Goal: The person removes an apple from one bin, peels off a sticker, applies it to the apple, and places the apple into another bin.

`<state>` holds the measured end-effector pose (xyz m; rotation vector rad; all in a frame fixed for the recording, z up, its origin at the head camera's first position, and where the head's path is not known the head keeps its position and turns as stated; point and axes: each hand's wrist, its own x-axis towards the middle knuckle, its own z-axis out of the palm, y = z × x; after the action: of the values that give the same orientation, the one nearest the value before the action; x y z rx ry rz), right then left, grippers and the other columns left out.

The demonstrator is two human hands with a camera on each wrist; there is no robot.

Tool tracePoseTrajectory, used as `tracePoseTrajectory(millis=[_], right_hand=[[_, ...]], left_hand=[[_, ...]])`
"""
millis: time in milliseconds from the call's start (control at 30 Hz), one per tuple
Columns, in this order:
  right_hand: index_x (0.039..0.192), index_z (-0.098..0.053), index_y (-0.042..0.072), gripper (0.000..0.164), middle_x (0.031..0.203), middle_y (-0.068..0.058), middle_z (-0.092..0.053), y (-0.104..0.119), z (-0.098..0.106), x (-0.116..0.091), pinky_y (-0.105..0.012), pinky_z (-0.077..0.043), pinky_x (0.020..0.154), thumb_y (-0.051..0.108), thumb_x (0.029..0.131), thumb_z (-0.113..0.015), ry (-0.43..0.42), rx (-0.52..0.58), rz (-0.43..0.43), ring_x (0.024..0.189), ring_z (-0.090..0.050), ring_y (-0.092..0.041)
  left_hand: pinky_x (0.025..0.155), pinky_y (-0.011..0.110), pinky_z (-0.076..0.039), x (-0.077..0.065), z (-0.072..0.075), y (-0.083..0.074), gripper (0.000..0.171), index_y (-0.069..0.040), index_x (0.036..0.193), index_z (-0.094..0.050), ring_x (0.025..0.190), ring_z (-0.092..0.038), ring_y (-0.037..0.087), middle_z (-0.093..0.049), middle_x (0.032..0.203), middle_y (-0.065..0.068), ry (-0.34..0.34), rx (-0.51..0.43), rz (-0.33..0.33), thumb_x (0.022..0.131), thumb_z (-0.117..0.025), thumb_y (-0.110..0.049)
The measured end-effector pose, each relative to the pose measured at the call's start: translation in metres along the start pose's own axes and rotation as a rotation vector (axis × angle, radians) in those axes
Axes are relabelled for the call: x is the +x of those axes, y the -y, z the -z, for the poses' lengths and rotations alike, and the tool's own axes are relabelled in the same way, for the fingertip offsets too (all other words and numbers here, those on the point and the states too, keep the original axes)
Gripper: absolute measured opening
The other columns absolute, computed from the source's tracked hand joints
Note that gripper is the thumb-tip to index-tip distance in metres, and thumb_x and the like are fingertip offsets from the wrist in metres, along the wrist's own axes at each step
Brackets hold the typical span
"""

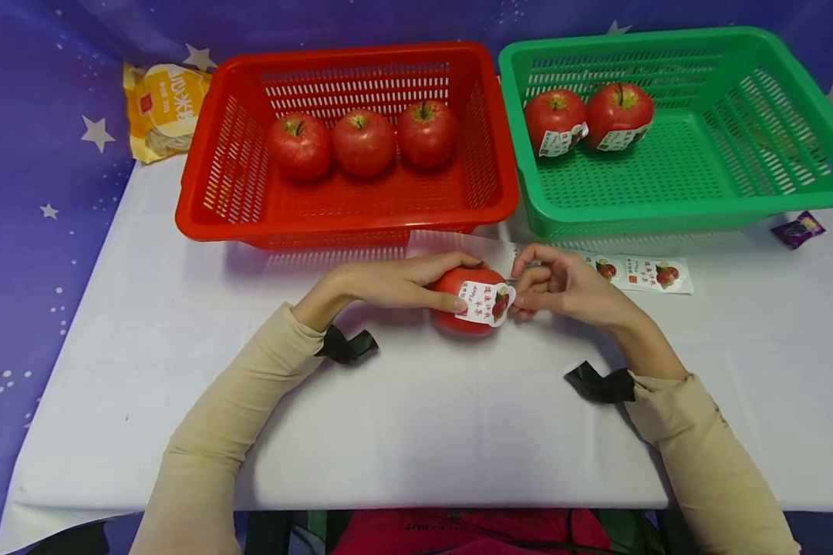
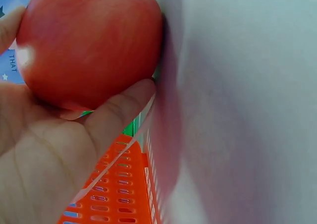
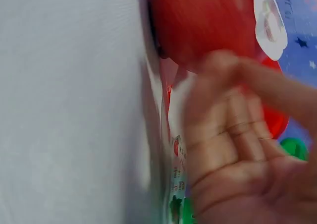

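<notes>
My left hand (image 1: 406,281) grips a red apple (image 1: 458,324) on the white table, in front of the baskets. Its thumb lies over the left edge of a white sticker (image 1: 484,302) printed with red characters and an apple picture. In the left wrist view, fingers and thumb wrap around the apple (image 2: 94,45). Just right of the fruit is my right hand (image 1: 572,289), fingers loosely bent, beside the sticker's right end. Blurred in the right wrist view, this hand (image 3: 237,149) shows nothing held; the sticker's end (image 3: 271,28) stands out from the apple.
Three apples sit in a red basket (image 1: 347,227); two apples with stickers sit in a green basket (image 1: 673,212). Behind my right hand lies a strip of stickers (image 1: 655,275). A yellow packet (image 1: 166,108) stands at far left, a small purple wrapped piece (image 1: 798,230) at right.
</notes>
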<state>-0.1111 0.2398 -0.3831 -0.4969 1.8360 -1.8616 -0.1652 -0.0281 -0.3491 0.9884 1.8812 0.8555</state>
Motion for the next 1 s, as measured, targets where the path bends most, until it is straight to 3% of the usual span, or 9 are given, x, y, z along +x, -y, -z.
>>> tracePoseTrajectory(millis=[200, 333, 433, 567, 633, 700, 833, 900, 1000], right_hand=[[0.109, -0.046, -0.005, 0.029, 0.077, -0.001, -0.059, 0.005, -0.009, -0.001, -0.028, -0.048, 0.059, -0.01, 0.085, -0.062, -0.004, -0.034, 0.096, 0.064, -0.054, -0.018], [0.105, -0.052, 0.001, 0.03, 0.074, -0.001, -0.056, 0.006, -0.011, 0.002, -0.026, -0.046, 0.056, -0.007, 0.082, -0.069, -0.042, -0.123, 0.054, 0.063, -0.053, -0.017], [0.1, -0.055, 0.002, 0.022, 0.074, -0.004, -0.06, 0.005, -0.006, 0.004, -0.027, -0.05, 0.055, -0.008, 0.083, -0.066, -0.041, -0.101, 0.028, 0.062, -0.057, -0.019], [0.107, -0.055, -0.004, 0.017, 0.089, -0.008, -0.067, 0.005, 0.0, 0.003, -0.036, -0.056, 0.058, -0.008, 0.09, -0.057, -0.035, 0.006, 0.03, 0.074, -0.064, -0.02], [0.118, -0.052, -0.006, 0.028, 0.104, -0.009, -0.066, 0.007, -0.001, 0.002, -0.038, -0.058, 0.063, -0.007, 0.09, -0.057, -0.02, -0.009, 0.045, 0.087, -0.065, -0.02], [0.129, -0.048, -0.002, 0.046, 0.12, -0.006, -0.06, 0.011, -0.007, 0.0, -0.036, -0.058, 0.071, -0.004, 0.087, -0.064, -0.009, -0.106, 0.04, 0.101, -0.063, -0.02], [0.148, -0.034, 0.016, 0.091, 0.142, 0.0, -0.046, 0.018, -0.027, -0.004, -0.034, -0.055, 0.085, 0.018, 0.072, -0.085, -0.016, -0.453, -0.001, 0.12, -0.051, -0.02], [0.151, -0.029, 0.026, 0.103, 0.146, 0.001, -0.044, 0.023, -0.033, -0.006, -0.038, -0.05, 0.093, 0.03, 0.067, -0.089, -0.038, -0.607, -0.003, 0.126, -0.048, -0.02], [0.153, -0.022, 0.03, 0.11, 0.143, -0.004, -0.05, 0.033, -0.034, -0.014, -0.042, -0.048, 0.094, 0.037, 0.066, -0.088, -0.063, -0.748, 0.022, 0.123, -0.051, -0.018]], left_hand=[[0.105, 0.032, -0.037, 0.002, -0.002, -0.002, 0.059, -0.015, 0.146, -0.029, 0.124, -0.041, 0.015, -0.044, 0.134, 0.002, 0.016, -0.039, -0.024, 0.096, -0.057, -0.03], [0.106, 0.032, -0.036, 0.002, -0.003, -0.003, 0.057, -0.017, 0.144, -0.031, 0.125, -0.04, 0.014, -0.045, 0.134, 0.001, 0.013, -0.059, -0.03, 0.095, -0.057, -0.029], [0.109, 0.033, -0.034, 0.002, -0.004, -0.002, 0.057, -0.016, 0.144, -0.032, 0.127, -0.039, 0.015, -0.044, 0.136, 0.002, 0.001, -0.072, -0.031, 0.095, -0.058, -0.027], [0.11, 0.033, -0.033, 0.001, -0.004, -0.001, 0.058, -0.012, 0.145, -0.032, 0.128, -0.039, 0.016, -0.044, 0.139, 0.003, -0.007, -0.089, -0.046, 0.095, -0.059, -0.024], [0.109, 0.033, -0.035, 0.001, -0.004, -0.001, 0.057, -0.011, 0.144, -0.035, 0.126, -0.041, 0.016, -0.045, 0.138, 0.004, -0.006, -0.09, -0.061, 0.094, -0.06, -0.022], [0.108, 0.032, -0.037, 0.003, -0.005, -0.001, 0.059, -0.011, 0.144, -0.036, 0.126, -0.042, 0.015, -0.046, 0.138, 0.003, -0.009, -0.078, -0.087, 0.093, -0.062, -0.022], [0.106, 0.03, -0.039, 0.007, -0.013, -0.007, 0.065, -0.012, 0.144, -0.034, 0.127, -0.044, 0.014, -0.045, 0.14, 0.003, -0.063, -0.018, -0.129, 0.089, -0.068, -0.024], [0.108, 0.03, -0.038, 0.006, -0.016, -0.016, 0.07, -0.011, 0.145, -0.031, 0.128, -0.044, 0.013, -0.045, 0.141, 0.003, -0.113, 0.068, -0.127, 0.089, -0.068, -0.028], [0.111, 0.033, -0.035, -0.004, -0.016, -0.039, 0.072, -0.009, 0.147, -0.031, 0.13, -0.045, 0.016, -0.046, 0.142, 0.004, -0.195, 0.273, -0.093, 0.09, -0.065, -0.038]])
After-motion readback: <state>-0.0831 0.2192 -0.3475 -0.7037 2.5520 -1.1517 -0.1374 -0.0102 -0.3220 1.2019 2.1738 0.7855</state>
